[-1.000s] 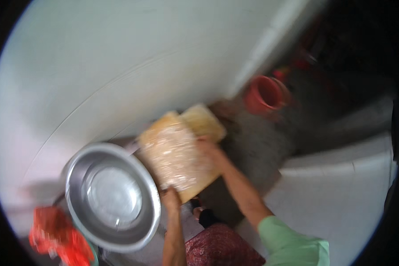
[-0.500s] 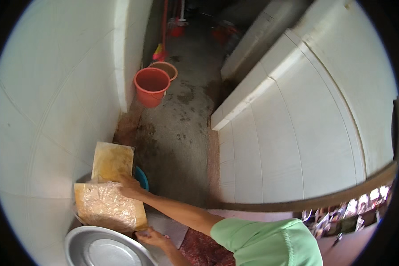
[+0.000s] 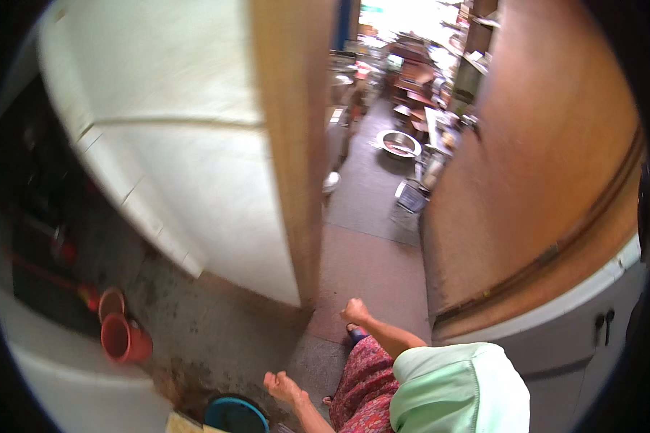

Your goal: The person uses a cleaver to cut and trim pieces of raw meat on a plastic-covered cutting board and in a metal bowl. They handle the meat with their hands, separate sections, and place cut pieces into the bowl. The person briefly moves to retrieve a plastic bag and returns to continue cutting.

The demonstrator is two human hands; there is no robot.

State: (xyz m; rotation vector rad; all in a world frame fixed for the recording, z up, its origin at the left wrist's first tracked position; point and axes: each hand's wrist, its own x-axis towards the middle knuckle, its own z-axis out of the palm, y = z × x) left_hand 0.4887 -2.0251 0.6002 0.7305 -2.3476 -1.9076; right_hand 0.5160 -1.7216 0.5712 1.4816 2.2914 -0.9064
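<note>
My left hand (image 3: 284, 387) is low in the frame, its fingers curled in and nothing seen in them. Beside it on the floor is a round blue basin (image 3: 237, 400), apart from the hand. Further right, my right hand (image 3: 354, 311) is held forward as a loose fist, above the floor near my foot, and no object shows in it. At the lower edge, left of the basin's front, only a corner of a yellowish slab (image 3: 183, 424) is visible.
A red bucket (image 3: 126, 339) and a brownish bucket (image 3: 112, 304) stand at the left. A wood-edged wall end (image 3: 303, 180) divides the two passages. On the right is a brown door (image 3: 556, 159). Ahead lie a metal basin (image 3: 399, 145), a clear container (image 3: 409, 198) and cluttered stacks.
Both hands have left the plastic-covered yellowish slab and are now apart from it. The view has swung right, from the narrow passage toward the doorway; the slabs are mostly out of frame.
</note>
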